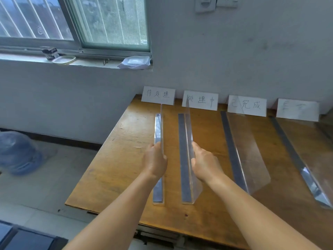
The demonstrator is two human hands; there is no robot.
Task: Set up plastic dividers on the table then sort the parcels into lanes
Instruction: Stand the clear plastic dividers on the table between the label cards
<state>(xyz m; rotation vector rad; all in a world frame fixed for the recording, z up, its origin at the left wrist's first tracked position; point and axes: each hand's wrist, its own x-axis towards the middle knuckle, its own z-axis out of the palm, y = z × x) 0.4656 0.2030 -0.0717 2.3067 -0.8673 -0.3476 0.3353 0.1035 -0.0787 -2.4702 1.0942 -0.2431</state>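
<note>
Wooden table (115, 170) against a grey wall, four handwritten cards (158, 95) along the back. Left hand (155, 159) gripping the leftmost clear divider (159, 134), right hand (204, 164) gripping the next divider (189, 130), both standing upright on the tabletop. Two more dividers (246, 148) further right.

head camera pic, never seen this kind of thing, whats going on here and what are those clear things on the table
This is a single picture from a camera worn on a person's head, looking forward and down, so the two bare arms reaching in are the wearer's own. There is no robot.

On the wooden table stand four clear plastic dividers, each with a grey strip along its base. The left hand grips the top edge of the leftmost divider; the right hand grips the second divider. The third divider and fourth divider stand untouched.

Four handwritten label cards lean against the wall. No parcels are visible.
</note>
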